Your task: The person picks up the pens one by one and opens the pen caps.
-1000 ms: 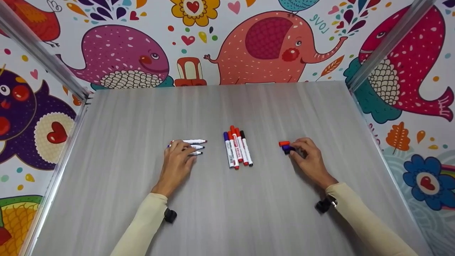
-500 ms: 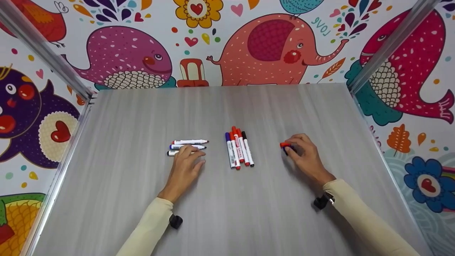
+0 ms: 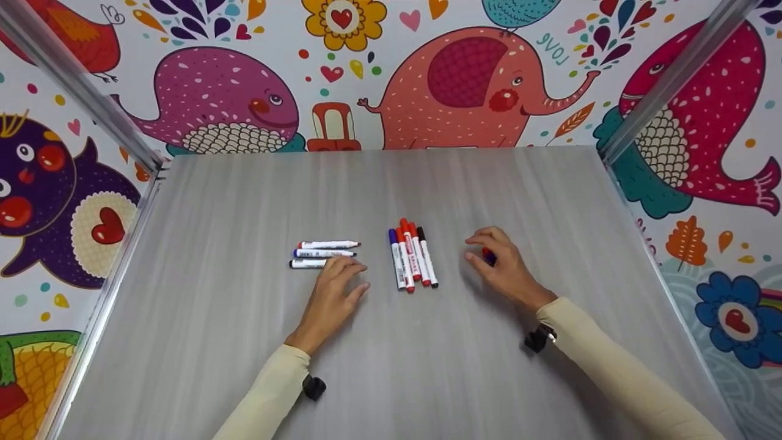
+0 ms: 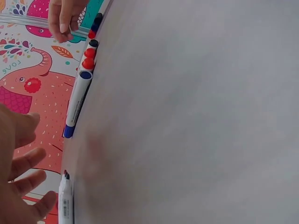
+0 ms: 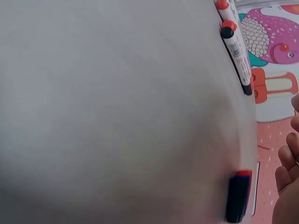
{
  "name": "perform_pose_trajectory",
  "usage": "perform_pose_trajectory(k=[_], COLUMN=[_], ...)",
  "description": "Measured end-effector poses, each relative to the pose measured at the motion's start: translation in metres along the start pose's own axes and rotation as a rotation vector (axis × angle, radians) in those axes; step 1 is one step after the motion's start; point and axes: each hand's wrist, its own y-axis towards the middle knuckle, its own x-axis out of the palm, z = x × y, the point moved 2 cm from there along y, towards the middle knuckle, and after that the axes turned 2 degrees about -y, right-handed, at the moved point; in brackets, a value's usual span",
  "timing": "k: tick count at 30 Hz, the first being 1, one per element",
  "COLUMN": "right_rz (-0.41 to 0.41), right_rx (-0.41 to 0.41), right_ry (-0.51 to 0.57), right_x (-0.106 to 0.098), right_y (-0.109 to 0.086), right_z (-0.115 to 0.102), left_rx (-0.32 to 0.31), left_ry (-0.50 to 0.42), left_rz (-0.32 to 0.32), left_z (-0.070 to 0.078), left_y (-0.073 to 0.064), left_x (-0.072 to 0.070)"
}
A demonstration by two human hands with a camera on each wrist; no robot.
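Note:
Three uncapped markers with red, blue and black ends lie side by side at left: a red marker (image 3: 327, 244), a blue marker (image 3: 321, 253) and a black marker (image 3: 306, 264). My left hand (image 3: 333, 296) hovers with loose fingers over the black one's tip end, hiding it. In the centre lies a row of several capped markers (image 3: 413, 260), with blue, red and black caps. My right hand (image 3: 507, 269) is to their right, fingers spread and bent, holding nothing. It partly covers the loose caps (image 3: 489, 255), which show as a dark cap (image 5: 237, 198) beside a red one in the right wrist view.
A grey wood-grain table (image 3: 391, 360) bears everything. Behind it stands a wall (image 3: 342, 67) printed with cartoon animals, and metal posts (image 3: 678, 79) rise at the back corners. Small black wrist cameras (image 3: 314, 387) sit on both wrists.
My left hand has slid right and toward me off the three uncapped markers, uncovering most of them. My right hand has let go of the caps and moved left, toward the capped markers.

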Motion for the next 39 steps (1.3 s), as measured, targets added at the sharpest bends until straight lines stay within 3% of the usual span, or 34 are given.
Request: perform_pose_trajectory(k=[6, 11, 25, 33, 39], right_rz=[-0.099, -0.116, -0.251, -0.267, -0.261], right_rx=[0.007, -0.035, 0.096, 0.078, 0.03], right_ry=[-0.038, -0.039, -0.035, -0.057, -0.061], right_x=[0.012, 0.023, 0.057, 0.071, 0.083], right_y=[0.009, 0.016, 0.033, 0.04, 0.048], right_z=[-0.008, -0.013, -0.018, -0.02, -0.022], left_rx=[0.009, 0.035, -0.064, -0.112, -0.08], left_ry=[-0.015, -0.027, -0.085, -0.094, -0.087], left_rz=[-0.006, -0.001, -0.025, -0.037, -0.012], left_z=[0.004, 0.007, 0.017, 0.02, 0.021], left_y=[-0.002, -0.003, -0.005, -0.008, -0.008], left_x=[0.007, 0.011, 0.03, 0.041, 0.046])
